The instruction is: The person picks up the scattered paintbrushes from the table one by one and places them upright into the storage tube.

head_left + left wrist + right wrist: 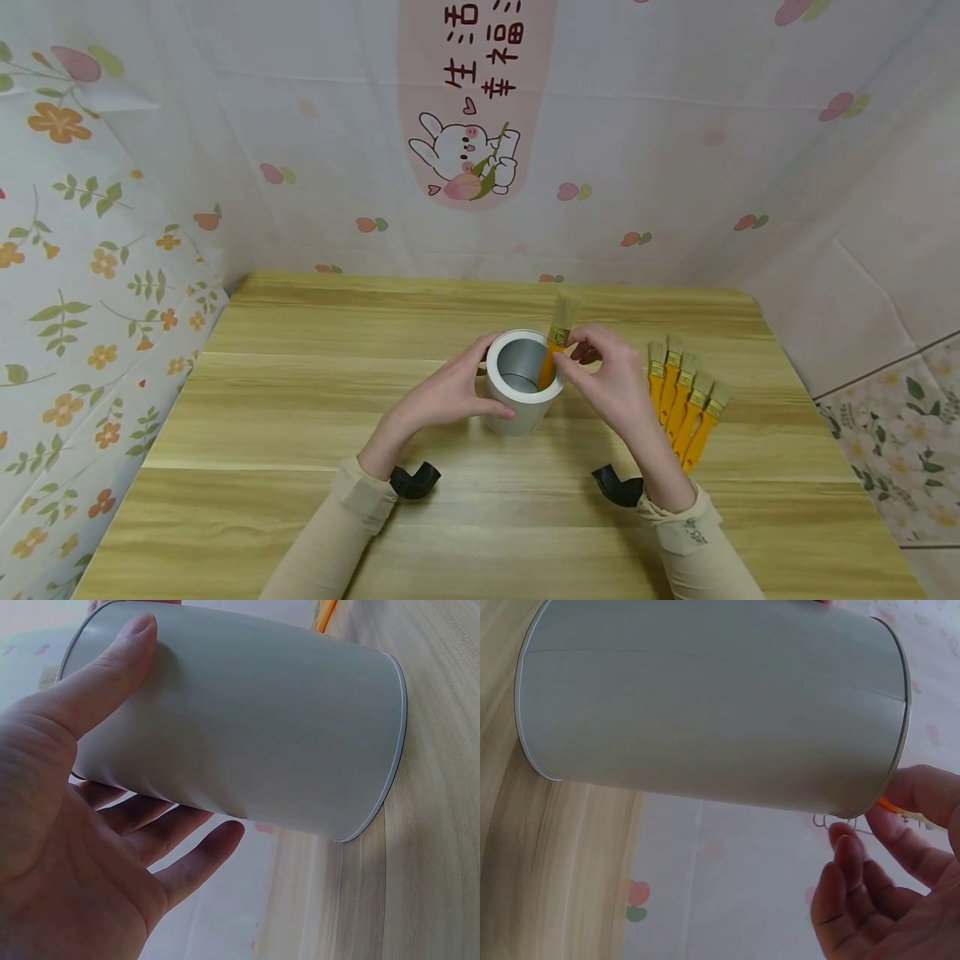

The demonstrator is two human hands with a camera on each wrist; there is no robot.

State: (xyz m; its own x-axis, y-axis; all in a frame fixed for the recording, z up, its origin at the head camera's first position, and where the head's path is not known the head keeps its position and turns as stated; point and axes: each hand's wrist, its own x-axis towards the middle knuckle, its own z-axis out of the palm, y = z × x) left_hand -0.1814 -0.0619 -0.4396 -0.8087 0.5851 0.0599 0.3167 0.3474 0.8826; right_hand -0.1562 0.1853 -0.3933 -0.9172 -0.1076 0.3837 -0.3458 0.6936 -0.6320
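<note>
A white tapered container [521, 408] with a grey inside stands upright on the table. My left hand [442, 392] grips it from the left, thumb on the near side and fingers round the far side. In the left wrist view, the thumb lies across the container wall [247, 712]. With thumb and fingers, my right hand [611, 375] pinches a paintbrush [557, 337] at the container's right rim. Its orange handle points down into the container and its bristles stick up above the rim. The right wrist view hides most of this brush behind the container [712, 705].
Several more orange-handled paintbrushes [684, 404] lie side by side to the right of my right hand, bristles pointing away. Black curved pieces [415, 482] sit at both wrists. A patterned cloth [322, 167] hangs behind the wooden table [300, 400].
</note>
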